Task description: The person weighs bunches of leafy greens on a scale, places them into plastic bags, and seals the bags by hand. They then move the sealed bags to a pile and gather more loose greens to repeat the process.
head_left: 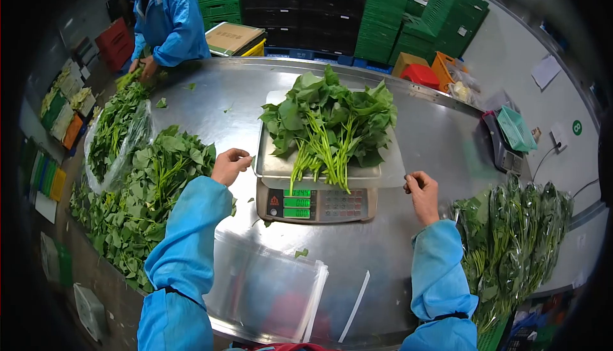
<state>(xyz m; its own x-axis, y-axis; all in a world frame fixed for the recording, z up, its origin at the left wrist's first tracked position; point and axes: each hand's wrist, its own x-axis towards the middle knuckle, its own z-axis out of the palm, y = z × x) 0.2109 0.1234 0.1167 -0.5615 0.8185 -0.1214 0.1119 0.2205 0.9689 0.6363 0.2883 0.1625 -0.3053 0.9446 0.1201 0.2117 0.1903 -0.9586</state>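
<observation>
A bunch of leafy greens (329, 121) lies on the tray of a digital scale (348, 207), stems pointing toward me, with green digits lit on its display. Under the greens a clear plastic bag (391, 175) spreads out past the tray's right side. My right hand (423, 196) pinches the bag's near right corner between thumb and finger. At the tray's left edge is my left hand (231, 166), its thumb and finger pressed together; I cannot tell what is between them.
Loose greens (153, 185) are heaped on the left, near a co-worker (167, 22) handling stems. Bagged greens (511, 242) lie at the right. Flat clear bags (271, 290) are stacked in front of me. A second scale (504, 143) stands at the far right; crates (383, 15) line the back.
</observation>
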